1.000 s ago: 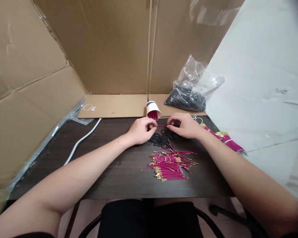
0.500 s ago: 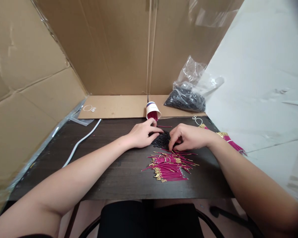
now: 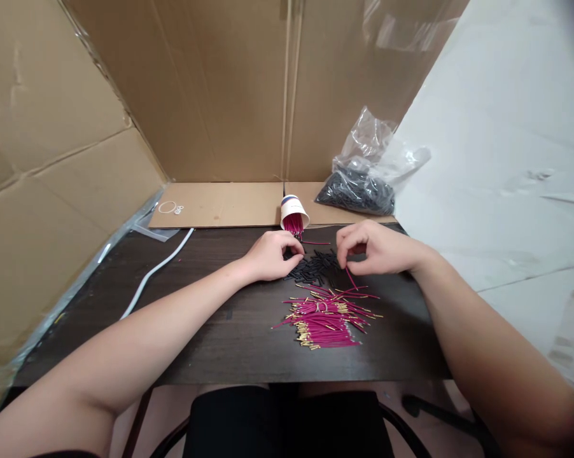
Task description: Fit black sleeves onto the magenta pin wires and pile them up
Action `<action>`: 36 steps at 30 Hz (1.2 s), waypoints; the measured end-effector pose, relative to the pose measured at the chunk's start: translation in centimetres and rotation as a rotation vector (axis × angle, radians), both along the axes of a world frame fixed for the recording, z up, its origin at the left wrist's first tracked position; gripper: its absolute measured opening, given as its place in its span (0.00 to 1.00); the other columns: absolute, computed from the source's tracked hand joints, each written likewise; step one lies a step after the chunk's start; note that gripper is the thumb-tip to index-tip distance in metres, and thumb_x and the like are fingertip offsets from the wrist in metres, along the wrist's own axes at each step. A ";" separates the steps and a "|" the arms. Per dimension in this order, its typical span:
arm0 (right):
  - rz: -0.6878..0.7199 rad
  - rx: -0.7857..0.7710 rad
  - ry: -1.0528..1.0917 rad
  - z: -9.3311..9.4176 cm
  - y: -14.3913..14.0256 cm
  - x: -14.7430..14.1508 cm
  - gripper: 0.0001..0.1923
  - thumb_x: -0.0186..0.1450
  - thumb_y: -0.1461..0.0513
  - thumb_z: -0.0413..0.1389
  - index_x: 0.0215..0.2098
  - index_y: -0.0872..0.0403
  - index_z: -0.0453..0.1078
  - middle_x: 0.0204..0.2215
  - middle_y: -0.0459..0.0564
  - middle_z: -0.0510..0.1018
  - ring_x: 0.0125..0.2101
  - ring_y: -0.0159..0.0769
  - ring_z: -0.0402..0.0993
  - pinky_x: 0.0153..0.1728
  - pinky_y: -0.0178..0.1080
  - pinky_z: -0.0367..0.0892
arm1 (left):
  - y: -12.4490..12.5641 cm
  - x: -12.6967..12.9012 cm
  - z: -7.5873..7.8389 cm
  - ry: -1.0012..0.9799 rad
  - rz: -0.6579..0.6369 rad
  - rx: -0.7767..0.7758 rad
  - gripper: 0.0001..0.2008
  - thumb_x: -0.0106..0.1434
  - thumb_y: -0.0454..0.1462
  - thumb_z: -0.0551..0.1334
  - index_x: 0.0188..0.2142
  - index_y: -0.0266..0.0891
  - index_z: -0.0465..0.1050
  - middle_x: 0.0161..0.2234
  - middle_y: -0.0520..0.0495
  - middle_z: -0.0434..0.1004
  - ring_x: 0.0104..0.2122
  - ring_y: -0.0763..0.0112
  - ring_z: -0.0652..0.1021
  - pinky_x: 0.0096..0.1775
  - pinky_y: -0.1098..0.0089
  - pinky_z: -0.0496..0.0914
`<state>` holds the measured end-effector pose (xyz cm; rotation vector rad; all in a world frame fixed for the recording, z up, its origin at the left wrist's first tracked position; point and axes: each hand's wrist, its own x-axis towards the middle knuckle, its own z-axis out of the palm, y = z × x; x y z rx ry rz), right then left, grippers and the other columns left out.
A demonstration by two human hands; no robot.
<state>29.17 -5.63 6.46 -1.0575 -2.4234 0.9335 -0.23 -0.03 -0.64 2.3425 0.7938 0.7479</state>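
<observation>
On the dark table (image 3: 220,343), going from the left, a white cord (image 3: 156,270) curves along the far edge near the cardboard flap (image 3: 220,203). My left hand (image 3: 270,254) rests curled at the near side of a little heap of black sleeves (image 3: 318,270), fingertips pinched together; whether a sleeve sits between them I cannot tell. Just beyond it a paper cup (image 3: 294,213) lies tipped, stuffed with magenta wires. My right hand (image 3: 377,248) pinches one thin magenta wire (image 3: 350,278) between thumb and forefinger. The wire is slim and straight; its tips are too small to make out. Half a second ago this hand was down at the loose pile of wires (image 3: 328,315), picking; now it has lifted back and to the right with the single wire, while my left hand has barely shifted. The wire hangs over the sleeves, its long axis slanting from my fingertips down and toward me, free end pointing at the pile. Far right, a clear bag (image 3: 363,172) of black sleeves sits by the white wall.
</observation>
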 end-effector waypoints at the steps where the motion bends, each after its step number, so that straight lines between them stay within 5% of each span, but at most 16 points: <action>1: -0.043 0.025 0.040 -0.1 0.0 0.0 0.08 0.60 0.66 0.64 0.33 0.49 0.86 0.35 0.50 0.81 0.32 0.36 0.75 0.34 0.40 0.69 | 0.0 0.0 0.0 0.000 0.010 0.001 0.06 0.67 0.37 0.70 0.39 0.39 0.87 0.35 0.45 0.83 0.31 0.68 0.75 0.38 0.64 0.71; 9: -0.313 0.282 0.214 -2.4 1.2 -1.1 0.06 0.63 0.61 0.64 0.34 0.52 0.84 0.38 0.52 0.82 0.28 0.33 0.68 0.27 0.39 0.61 | -0.2 0.0 -0.2 0.076 0.026 0.063 0.15 0.74 0.39 0.67 0.56 0.41 0.88 0.46 0.40 0.83 0.39 0.63 0.79 0.47 0.58 0.75; 17: -0.436 0.317 0.211 -5.0 1.8 -2.3 0.11 0.69 0.54 0.65 0.38 0.51 0.86 0.32 0.50 0.83 0.26 0.34 0.68 0.29 0.42 0.61 | -0.2 0.0 0.1 0.022 0.019 0.063 0.07 0.73 0.37 0.70 0.43 0.39 0.89 0.40 0.43 0.79 0.37 0.65 0.78 0.48 0.60 0.74; 26: -0.409 0.331 0.277 -6.2 2.1 -3.3 0.09 0.67 0.59 0.61 0.30 0.52 0.78 0.29 0.49 0.81 0.30 0.38 0.73 0.35 0.43 0.65 | -0.3 0.2 0.2 0.121 0.060 0.057 0.07 0.76 0.36 0.63 0.41 0.38 0.79 0.48 0.40 0.79 0.43 0.59 0.79 0.48 0.57 0.73; 31: -0.514 0.351 0.376 -5.9 1.9 -3.7 0.11 0.69 0.55 0.64 0.33 0.51 0.82 0.31 0.50 0.75 0.31 0.38 0.69 0.33 0.42 0.63 | -0.1 0.4 0.2 -0.015 0.148 -0.040 0.05 0.77 0.35 0.60 0.42 0.38 0.74 0.44 0.40 0.82 0.43 0.60 0.80 0.47 0.59 0.72; 36: -0.666 0.344 0.463 -5.6 1.8 -4.0 0.14 0.71 0.51 0.64 0.37 0.52 0.82 0.28 0.49 0.75 0.28 0.36 0.65 0.32 0.42 0.62 | 0.6 0.7 -0.6 -0.222 0.174 -0.316 0.05 0.76 0.34 0.63 0.43 0.36 0.77 0.39 0.43 0.85 0.38 0.65 0.83 0.45 0.63 0.74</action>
